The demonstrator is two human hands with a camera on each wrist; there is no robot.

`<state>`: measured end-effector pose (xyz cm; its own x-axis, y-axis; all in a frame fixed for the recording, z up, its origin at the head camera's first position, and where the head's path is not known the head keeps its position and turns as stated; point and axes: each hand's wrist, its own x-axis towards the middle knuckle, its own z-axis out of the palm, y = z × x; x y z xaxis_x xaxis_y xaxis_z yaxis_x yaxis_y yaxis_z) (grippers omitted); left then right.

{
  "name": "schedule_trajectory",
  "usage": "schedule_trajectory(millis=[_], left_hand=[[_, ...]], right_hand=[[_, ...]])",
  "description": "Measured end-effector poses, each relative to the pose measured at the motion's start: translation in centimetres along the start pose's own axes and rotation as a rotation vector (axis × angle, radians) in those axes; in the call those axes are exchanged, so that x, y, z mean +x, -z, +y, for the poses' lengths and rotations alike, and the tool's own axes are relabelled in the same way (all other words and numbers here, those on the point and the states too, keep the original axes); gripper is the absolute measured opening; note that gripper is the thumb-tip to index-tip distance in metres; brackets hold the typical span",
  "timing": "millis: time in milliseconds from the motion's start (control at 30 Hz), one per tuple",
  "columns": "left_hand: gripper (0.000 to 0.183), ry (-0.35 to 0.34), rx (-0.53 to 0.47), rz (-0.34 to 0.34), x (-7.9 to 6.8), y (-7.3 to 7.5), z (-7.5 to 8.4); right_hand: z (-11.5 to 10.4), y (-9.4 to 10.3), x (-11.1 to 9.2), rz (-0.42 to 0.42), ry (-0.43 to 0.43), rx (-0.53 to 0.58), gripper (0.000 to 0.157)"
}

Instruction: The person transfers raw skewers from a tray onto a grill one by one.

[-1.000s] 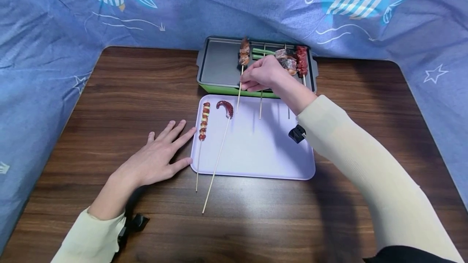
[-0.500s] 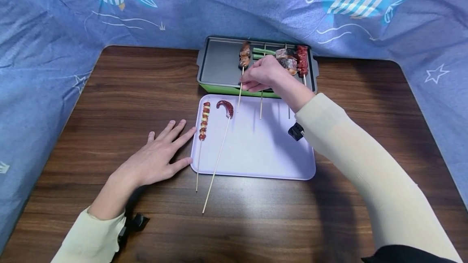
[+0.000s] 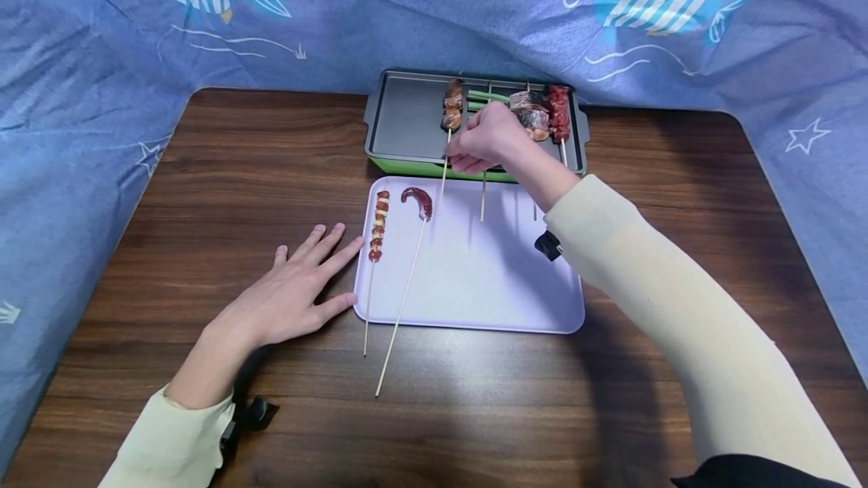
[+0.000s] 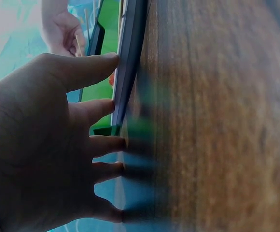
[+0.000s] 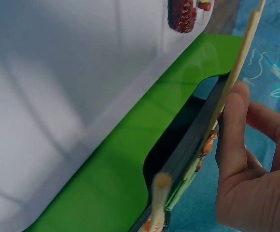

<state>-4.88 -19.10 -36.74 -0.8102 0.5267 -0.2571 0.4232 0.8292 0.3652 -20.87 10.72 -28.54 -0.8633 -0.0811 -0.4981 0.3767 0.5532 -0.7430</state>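
Note:
My right hand [image 3: 484, 138] pinches the wooden stick of a browned meat skewer [image 3: 452, 105] between thumb and fingers. The skewer's meat lies over the grey plate of a small green grill [image 3: 407, 123], and its stick reaches forward over the tray. In the right wrist view, the pinched stick [image 5: 241, 53] slants up past the grill's edge. My left hand [image 3: 288, 296] is spread flat on the table, thumb and forefinger at the left rim of a pale lilac tray [image 3: 488, 285]. On that tray lie a tentacle skewer [image 3: 422, 205] and a skewer of red and yellow pieces [image 3: 378, 224].
Right of the held skewer, the grill carries a green vegetable skewer [image 3: 487, 96], a dark-skinned fish skewer [image 3: 532, 115] and a red meat skewer [image 3: 559, 113]. Their sticks stick out over the front edge. A blue patterned cloth [image 3: 434, 6] hangs behind the brown wooden table [image 3: 258, 149].
The browned meat skewer has come slightly toward me and down onto the grill plate, still pinched in my right hand. My left hand has stayed still.

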Motion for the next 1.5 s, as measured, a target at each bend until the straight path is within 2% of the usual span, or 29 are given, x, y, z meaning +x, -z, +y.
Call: schedule_trajectory(millis=[200, 400, 567, 733, 800, 867, 1067, 1267, 1500], left_hand=[[0.075, 0.0, -0.009, -0.003, 0.0, 0.1, 0.0], [0.075, 0.0, -0.002, -0.004, 0.1, 0.4, -0.1], [0.075, -0.002, -0.007, -0.002, 0.1, 0.6, -0.1], [0.075, -0.003, -0.008, 0.004, 0.0, 0.5, -0.2], [0.075, -0.002, -0.01, 0.006, -0.1, 0.4, -0.3], [0.075, -0.001, -0.013, 0.004, -0.1, 0.4, -0.3], [0.075, 0.001, -0.017, -0.007, -0.1, 0.2, -0.3], [0.075, 0.0, -0.02, -0.006, -0.1, 0.1, -0.2], [0.075, -0.005, -0.018, 0.001, 0.0, 0.1, -0.1]], right_hand=[[0.2, -0.2, -1.7, 0.027, 0.077, 0.032, 0.018], [1.4, -0.7, -5.6, -0.018, 0.21, 0.12, 0.017], [3.2, -1.9, -8.6, -0.14, 0.207, 0.16, 0.019], [5.8, -4.3, -10.2, -0.315, 0.148, 0.13, 0.016], [6.9, -5.6, -10.5, -0.361, 0.128, 0.122, 0.014], [7.9, -6.7, -10.4, -0.37, 0.124, 0.127, 0.013], [10.0, -9.3, -9.7, -0.308, 0.09, 0.205, 0.012], [10.5, -10.7, -9.2, -0.299, 0.027, 0.283, 0.014], [10.4, -11.7, -9.1, -0.292, -0.001, 0.326, 0.016]])
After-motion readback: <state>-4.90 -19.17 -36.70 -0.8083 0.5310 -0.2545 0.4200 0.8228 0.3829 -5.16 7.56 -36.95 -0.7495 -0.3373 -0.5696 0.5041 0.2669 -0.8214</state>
